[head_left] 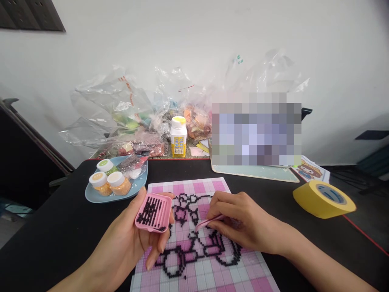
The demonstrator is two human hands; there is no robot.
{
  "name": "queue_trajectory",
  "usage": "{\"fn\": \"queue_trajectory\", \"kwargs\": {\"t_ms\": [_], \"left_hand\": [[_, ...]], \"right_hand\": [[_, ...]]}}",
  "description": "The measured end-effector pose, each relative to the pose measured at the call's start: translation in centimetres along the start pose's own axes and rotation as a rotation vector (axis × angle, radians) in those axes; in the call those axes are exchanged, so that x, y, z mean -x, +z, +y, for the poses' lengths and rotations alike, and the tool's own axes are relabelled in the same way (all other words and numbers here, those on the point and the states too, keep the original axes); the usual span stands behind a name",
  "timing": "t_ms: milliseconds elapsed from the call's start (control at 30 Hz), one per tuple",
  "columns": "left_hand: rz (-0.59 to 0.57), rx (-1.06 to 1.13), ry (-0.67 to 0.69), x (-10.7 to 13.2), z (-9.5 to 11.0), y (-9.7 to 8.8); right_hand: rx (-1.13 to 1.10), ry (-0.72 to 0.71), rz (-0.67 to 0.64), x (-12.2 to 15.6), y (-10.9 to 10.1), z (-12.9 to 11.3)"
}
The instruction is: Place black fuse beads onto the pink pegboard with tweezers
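Note:
My left hand (133, 227) holds a small pink ridged tray (162, 215), tilted toward me, over the left part of the pegboard. Black beads (148, 211) lie in rows in its grooves, mostly on the left side. Between the thumb and fingers of my right hand (243, 221) are pink tweezers (209, 221), their tip down at the board near some beads. The pink-and-white checked pegboard (252, 275) carries outlines made of black beads (173, 275). My hands hide parts of the design.
At left, a blue plate (94, 197) bears several bead jars (120, 184) and a bag of dark beads (132, 163). A white-and-yellow bottle (178, 138) stands behind, before clear plastic bags (127, 105). Yellow tape (310, 201) lies right; a blurred panel stands behind the board.

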State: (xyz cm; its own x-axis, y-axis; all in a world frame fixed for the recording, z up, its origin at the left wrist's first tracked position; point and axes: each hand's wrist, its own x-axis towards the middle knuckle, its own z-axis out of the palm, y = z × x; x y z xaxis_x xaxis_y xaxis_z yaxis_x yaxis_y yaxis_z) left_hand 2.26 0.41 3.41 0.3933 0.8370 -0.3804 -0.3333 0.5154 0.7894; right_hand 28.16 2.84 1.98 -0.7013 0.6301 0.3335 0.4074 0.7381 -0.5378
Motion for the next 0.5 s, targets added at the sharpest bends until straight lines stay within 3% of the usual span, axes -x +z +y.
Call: {"fn": "queue_trajectory", "kwargs": {"t_ms": [500], "left_hand": [[0.03, -0.019, 0.008, 0.1, 0.0, -0.16]], "right_hand": [[0.013, -0.016, 0.036, -0.1, 0.57, 0.08]]}}
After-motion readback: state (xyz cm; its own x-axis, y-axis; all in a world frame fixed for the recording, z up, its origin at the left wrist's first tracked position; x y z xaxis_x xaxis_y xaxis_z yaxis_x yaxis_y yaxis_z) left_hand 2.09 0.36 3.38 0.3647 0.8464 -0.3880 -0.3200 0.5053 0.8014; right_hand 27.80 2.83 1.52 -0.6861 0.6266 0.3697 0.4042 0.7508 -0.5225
